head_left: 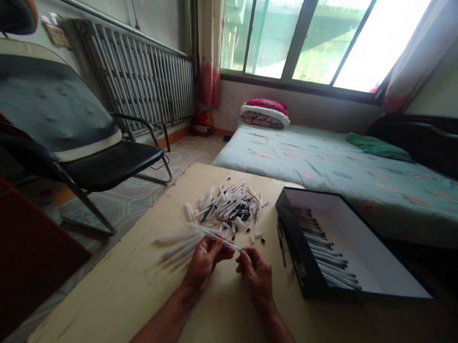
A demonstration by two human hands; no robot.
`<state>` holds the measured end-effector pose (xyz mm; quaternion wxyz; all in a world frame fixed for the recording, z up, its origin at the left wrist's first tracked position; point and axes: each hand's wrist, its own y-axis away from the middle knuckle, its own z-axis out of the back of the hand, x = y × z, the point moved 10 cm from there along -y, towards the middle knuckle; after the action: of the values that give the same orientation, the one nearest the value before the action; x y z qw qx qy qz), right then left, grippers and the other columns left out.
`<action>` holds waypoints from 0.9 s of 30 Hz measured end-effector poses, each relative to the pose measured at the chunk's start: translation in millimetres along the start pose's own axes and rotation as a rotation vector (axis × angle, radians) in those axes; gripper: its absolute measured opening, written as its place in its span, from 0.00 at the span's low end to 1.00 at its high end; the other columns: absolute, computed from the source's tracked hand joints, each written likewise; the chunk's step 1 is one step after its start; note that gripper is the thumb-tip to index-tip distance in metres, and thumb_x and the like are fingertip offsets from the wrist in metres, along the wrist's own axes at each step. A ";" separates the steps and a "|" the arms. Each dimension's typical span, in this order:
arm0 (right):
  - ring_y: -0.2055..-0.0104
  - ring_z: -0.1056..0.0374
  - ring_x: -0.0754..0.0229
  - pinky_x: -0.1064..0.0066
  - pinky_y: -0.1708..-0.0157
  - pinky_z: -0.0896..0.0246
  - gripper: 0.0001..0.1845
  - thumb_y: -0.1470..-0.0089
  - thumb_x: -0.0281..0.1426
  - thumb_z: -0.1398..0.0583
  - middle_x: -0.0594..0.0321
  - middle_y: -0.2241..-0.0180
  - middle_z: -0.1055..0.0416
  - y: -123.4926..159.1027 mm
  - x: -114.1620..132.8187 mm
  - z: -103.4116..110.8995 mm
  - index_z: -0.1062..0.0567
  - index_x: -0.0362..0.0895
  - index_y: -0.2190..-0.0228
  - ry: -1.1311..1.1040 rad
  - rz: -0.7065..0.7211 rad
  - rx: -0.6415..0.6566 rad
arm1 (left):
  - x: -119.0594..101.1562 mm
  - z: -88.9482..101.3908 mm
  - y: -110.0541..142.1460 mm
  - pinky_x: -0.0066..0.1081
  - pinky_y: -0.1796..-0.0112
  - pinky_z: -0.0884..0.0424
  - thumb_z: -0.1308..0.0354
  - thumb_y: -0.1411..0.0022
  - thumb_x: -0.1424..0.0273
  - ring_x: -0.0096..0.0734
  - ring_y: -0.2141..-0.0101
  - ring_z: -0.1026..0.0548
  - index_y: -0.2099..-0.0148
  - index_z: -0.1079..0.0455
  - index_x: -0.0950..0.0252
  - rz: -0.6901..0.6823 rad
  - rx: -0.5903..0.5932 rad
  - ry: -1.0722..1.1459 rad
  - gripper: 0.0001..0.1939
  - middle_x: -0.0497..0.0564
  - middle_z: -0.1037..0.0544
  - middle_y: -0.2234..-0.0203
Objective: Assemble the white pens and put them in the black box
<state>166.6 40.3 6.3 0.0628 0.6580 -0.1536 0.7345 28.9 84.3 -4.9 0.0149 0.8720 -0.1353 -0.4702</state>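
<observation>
pinching a pale tube (pixel 231 245) between thumb and fingers of the left hand (pixel 206 256), and pinching its right end between thumb and curled fingers of the right hand (pixel 254 270). held slantwise just above the table (pixel 120 283), bridging both hands, pointing away to the left past the left fingers. too blurred to say whether a single tube or two laid together. likely very light and fairly stiff, thin plastic by the look of it; smooth enough to roll or slip in a loose grip, and perhaps apt to crack under hard bending. best gripped lightly near the middle, and steadied by fingertips close to the end.

outward from there, finding loose tubes (pixel 179 250) fanned flat beside the left hand, then, beyond both hands, a heap (pixel 231 204) of tubes and dark slim pieces, with small black caps (pixel 263 240) scattered at its near side. to the right, facing a dark box (pixel 296 246) with pens (pixel 324 250) in a row inside, and thin rods (pixel 281 241) just beside its left wall. farther off, showing a chair (pixel 135 160) and a bed (pixel 285 153).
</observation>
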 end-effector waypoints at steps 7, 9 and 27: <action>0.85 0.42 0.69 0.79 0.84 0.46 0.21 0.42 0.44 0.53 0.68 0.83 0.36 1.1 2.0 -4.8 0.32 0.42 0.74 0.102 0.022 0.033 | 2.2 1.5 -1.9 0.33 0.67 0.27 0.38 0.48 0.67 0.32 0.73 0.23 0.63 0.37 0.66 -0.011 0.015 -0.015 0.13 0.51 0.22 0.73; 0.83 0.40 0.68 0.78 0.82 0.44 0.18 0.42 0.43 0.52 0.68 0.80 0.33 1.1 6.6 -7.2 0.33 0.42 0.68 0.113 0.056 0.051 | 0.9 4.1 -2.1 0.33 0.67 0.27 0.38 0.48 0.66 0.31 0.73 0.23 0.63 0.36 0.66 -0.020 -0.008 -0.013 0.13 0.50 0.22 0.73; 0.85 0.42 0.68 0.78 0.81 0.47 0.19 0.40 0.38 0.53 0.69 0.85 0.38 3.4 12.4 -8.6 0.36 0.44 0.78 0.228 0.101 0.040 | -0.7 2.4 -1.7 0.34 0.70 0.27 0.35 0.53 0.66 0.32 0.76 0.24 0.65 0.35 0.66 0.005 -0.023 -0.009 0.16 0.50 0.22 0.74</action>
<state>155.9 38.4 17.2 0.0300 0.5628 -0.1637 0.8097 27.0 86.3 -5.9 0.0254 0.8693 -0.1319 -0.4758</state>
